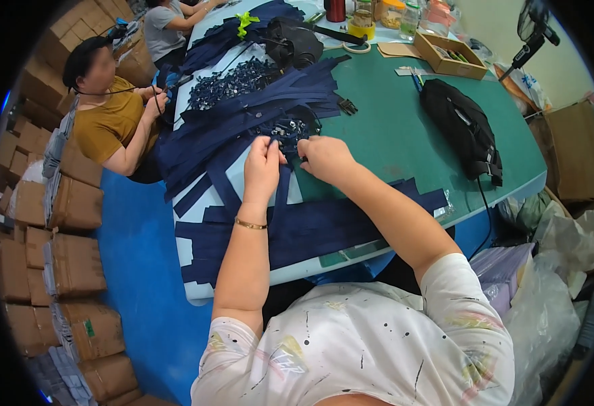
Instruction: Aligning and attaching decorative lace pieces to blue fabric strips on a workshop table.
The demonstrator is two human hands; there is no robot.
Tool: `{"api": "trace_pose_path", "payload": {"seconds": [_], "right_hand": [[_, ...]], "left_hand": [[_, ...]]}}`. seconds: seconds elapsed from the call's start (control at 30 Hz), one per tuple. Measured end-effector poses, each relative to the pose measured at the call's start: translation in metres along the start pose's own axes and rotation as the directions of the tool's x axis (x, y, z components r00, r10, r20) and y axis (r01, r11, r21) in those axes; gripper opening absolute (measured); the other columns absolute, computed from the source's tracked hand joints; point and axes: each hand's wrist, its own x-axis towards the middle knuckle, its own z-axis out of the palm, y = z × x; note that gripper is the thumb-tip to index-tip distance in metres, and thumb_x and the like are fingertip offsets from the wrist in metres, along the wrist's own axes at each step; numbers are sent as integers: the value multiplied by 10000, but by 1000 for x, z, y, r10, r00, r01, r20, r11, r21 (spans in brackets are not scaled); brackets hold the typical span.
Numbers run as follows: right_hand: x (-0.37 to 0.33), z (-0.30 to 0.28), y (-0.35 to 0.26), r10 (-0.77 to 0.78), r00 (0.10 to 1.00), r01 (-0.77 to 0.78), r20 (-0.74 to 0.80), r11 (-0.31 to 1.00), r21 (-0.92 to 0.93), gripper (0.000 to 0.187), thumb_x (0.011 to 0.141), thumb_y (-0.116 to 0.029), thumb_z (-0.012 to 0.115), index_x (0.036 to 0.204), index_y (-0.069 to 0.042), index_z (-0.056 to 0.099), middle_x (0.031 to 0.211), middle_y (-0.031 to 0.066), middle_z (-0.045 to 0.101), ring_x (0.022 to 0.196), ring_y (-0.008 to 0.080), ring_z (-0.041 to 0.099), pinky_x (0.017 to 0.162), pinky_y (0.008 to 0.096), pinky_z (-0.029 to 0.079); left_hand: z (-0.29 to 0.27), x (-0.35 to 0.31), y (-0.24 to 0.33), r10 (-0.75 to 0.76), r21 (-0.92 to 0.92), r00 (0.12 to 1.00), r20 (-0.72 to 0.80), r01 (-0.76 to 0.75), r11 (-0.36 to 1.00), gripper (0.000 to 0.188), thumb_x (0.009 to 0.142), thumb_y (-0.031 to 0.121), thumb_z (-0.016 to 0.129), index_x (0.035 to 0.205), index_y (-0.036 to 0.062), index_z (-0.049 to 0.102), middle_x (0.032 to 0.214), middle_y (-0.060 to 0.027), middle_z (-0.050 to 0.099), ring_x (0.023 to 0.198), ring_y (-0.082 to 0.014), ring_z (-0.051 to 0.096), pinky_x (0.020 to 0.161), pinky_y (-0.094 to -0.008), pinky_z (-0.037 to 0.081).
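My left hand [262, 168] is closed with thumb and fingers together on a navy fabric strap [283, 191], which hangs down from it toward the table's near side. Close beside it, my right hand [327, 158] is pinched shut; whatever lies between its fingertips is too small to make out. Just beyond both hands is a small heap of dark clips with shiny metal parts [290, 127]. Long navy straps [202, 139] lie layered left of the hands. Another flat stack of navy straps [324, 227] stretches along the near table edge, under my forearms.
A larger pile of dark clips [233, 82] lies farther back. On the green tabletop [378, 128] rest a black bag [459, 125], a cardboard tray [450, 57] and jars [392, 13]. Left, a co-worker [118, 115] handles dark pieces; cardboard boxes [77, 264] stand stacked behind.
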Motion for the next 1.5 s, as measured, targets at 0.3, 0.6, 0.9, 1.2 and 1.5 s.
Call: {"api": "trace_pose_path", "payload": {"seconds": [0.3, 0.6, 0.9, 1.2, 1.5], "right_hand": [[1, 11, 16, -114, 992, 118, 60, 991, -68, 162, 777, -139, 615, 925, -78, 596, 880, 103, 638, 841, 284, 631, 721, 398, 510], [-4, -32, 16, 18, 910, -400, 414, -227, 888, 242, 911, -88, 547, 1124, 24, 578, 896, 55, 613, 776, 117, 610, 761, 262, 519], [-4, -22, 10, 105, 876, -473, 470, 1, 881, 239, 905, -166, 589, 1077, -2, 618, 872, 34, 613, 727, 95, 580, 700, 232, 504], [-4, -23, 12, 113, 873, -468, 475, -79, 880, 229, 901, -212, 597, 1010, -18, 648, 843, 17, 599, 714, 88, 566, 669, 229, 493], [-5, -29, 11, 162, 884, -463, 439, 171, 870, 248, 897, -194, 589, 1039, 1, 642, 840, 28, 615, 712, 90, 591, 655, 228, 517]], "left_hand": [[-9, -7, 3, -169, -401, 960, 222, 248, 882, 87, 939, 99, 506, 955, 18, 532, 800, -46, 594, 742, -110, 565, 698, -247, 472], [-5, -16, 21, -152, -436, 939, 310, 282, 855, 118, 918, 111, 554, 988, 20, 580, 889, -43, 631, 792, -104, 594, 738, -238, 492], [0, -19, 23, -111, -461, 939, 325, 260, 848, 111, 915, 63, 541, 990, -12, 574, 905, -50, 625, 805, -100, 585, 753, -249, 493], [-1, -19, 19, -146, -451, 938, 314, 282, 846, 135, 899, 56, 565, 1009, -21, 576, 889, -45, 621, 798, -97, 585, 743, -238, 491], [-1, -21, 20, -197, -418, 935, 295, 311, 854, 139, 873, 53, 595, 994, -16, 598, 862, -38, 628, 755, -97, 589, 714, -229, 485]]}}
